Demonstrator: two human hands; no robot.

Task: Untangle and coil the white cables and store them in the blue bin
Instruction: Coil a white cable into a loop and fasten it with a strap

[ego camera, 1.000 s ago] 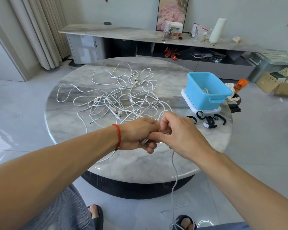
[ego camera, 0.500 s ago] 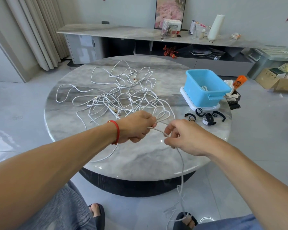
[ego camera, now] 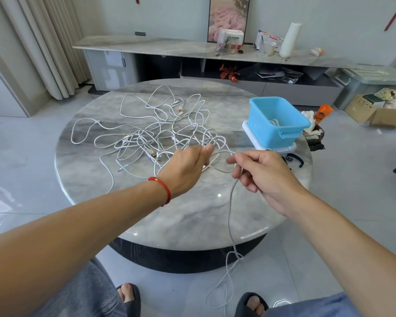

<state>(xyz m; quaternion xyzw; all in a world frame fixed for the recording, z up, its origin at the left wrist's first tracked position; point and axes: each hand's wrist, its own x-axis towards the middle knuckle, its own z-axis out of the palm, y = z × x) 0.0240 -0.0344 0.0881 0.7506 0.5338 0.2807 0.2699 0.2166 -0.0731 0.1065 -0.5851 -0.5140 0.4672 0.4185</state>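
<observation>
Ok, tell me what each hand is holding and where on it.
Both grip one white cable: the left hand holds gathered loops, the right hand pinches the strand mid-length, its tail hanging to the floor.

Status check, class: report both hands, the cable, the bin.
Left hand grips cable loops. Right hand pinches one white cable trailing to the floor. Blue bin open; tangle remains.

A single head-worn wide-angle camera looked forward and down from the near side of the round table [ego camera: 192,225], close above it.
</observation>
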